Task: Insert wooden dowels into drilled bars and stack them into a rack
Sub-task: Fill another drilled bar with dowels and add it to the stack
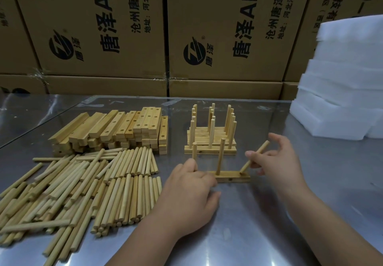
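A drilled wooden bar lies flat on the metal table in front of me. Two dowels stand upright in it, one at its left end and one in the middle. My left hand grips the bar's left end. My right hand pinches a third dowel, tilted, with its lower tip at the hole in the bar's right end. Behind the bar stands the rack, a stack of finished bars with upright dowels.
Loose dowels lie heaped at the left front. Behind them is a pile of drilled bars. White foam blocks are stacked at the right. Printed cardboard boxes wall off the table's far edge.
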